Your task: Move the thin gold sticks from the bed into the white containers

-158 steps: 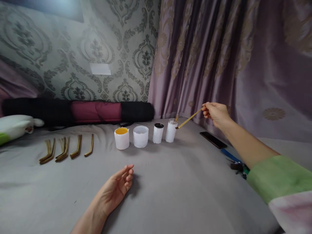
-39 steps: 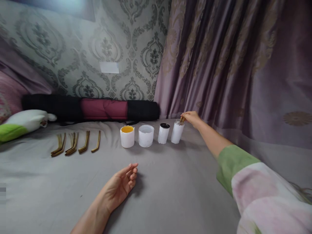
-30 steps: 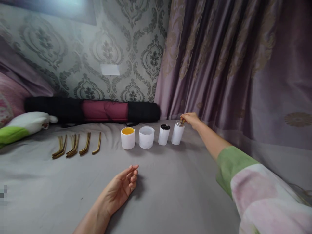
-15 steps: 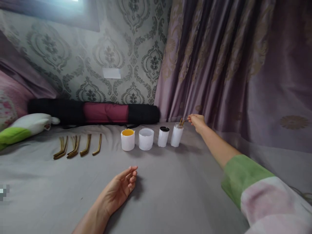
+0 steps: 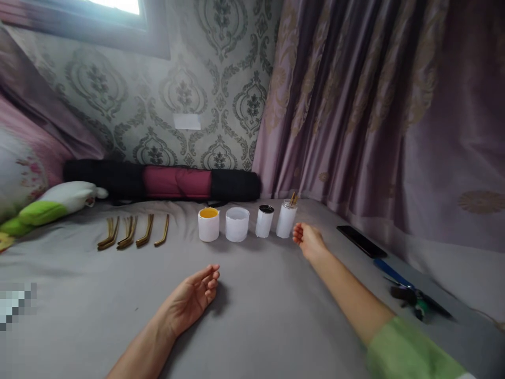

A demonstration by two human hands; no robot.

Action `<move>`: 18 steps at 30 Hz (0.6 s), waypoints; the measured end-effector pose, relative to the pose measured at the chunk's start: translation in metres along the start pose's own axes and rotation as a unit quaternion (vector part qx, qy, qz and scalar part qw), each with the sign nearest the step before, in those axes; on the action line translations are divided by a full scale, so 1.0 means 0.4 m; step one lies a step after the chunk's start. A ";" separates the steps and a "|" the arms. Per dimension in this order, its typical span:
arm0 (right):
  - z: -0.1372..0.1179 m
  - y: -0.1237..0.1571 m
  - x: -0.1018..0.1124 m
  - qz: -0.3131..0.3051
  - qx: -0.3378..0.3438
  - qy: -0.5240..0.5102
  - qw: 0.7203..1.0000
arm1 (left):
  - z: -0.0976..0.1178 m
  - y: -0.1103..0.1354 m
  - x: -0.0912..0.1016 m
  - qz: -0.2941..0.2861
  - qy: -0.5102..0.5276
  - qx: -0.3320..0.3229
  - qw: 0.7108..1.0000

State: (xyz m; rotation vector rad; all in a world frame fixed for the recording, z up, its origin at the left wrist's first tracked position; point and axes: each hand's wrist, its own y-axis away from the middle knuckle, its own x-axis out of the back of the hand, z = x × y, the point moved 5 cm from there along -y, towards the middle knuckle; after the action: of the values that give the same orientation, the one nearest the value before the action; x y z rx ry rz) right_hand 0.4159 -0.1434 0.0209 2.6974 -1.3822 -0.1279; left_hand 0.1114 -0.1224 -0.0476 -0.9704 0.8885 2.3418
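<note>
Four white containers stand in a row on the grey sheet: a cup with yellow inside [image 5: 208,224], a wide white cup [image 5: 237,224], a narrow one with a dark top [image 5: 264,221] and a clear jar [image 5: 286,219] with gold sticks poking out. My right hand [image 5: 306,239] hovers just right of the jar, fingers loosely curled, holding nothing. On the sheet lies my left hand [image 5: 192,299], palm up and open, in front of the cups. Several gold bent straws [image 5: 134,232] lie in a row at the left.
A black and maroon rolled bag [image 5: 165,181] lies along the patterned wall. A white and green plush [image 5: 55,202] sits at far left. A black phone [image 5: 359,241], a blue strap and keys [image 5: 406,292] lie at the right beside the purple curtain [image 5: 374,105].
My right hand let go of the gold stick in the clear jar and drew back toward me, lower and empty. The view tilted up and right, uncovering the phone and keys.
</note>
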 end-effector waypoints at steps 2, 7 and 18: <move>0.052 0.034 -0.030 -0.027 -0.028 -0.007 0.999 | 0.001 0.001 0.001 0.004 -0.001 -0.009 1.000; 0.138 0.108 -0.128 -0.092 -0.070 0.003 0.993 | 0.008 0.003 0.003 -0.011 0.001 -0.043 0.999; 0.197 0.142 -0.238 -0.170 0.204 0.178 0.947 | 0.012 -0.008 0.002 -0.027 0.011 -0.046 0.999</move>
State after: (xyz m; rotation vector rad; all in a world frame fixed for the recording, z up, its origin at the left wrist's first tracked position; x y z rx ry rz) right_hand 0.3051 -0.1036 -0.0470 3.0547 -0.9091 0.6583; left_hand 0.1106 -0.1166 -0.0466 -1.0449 0.7588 2.3493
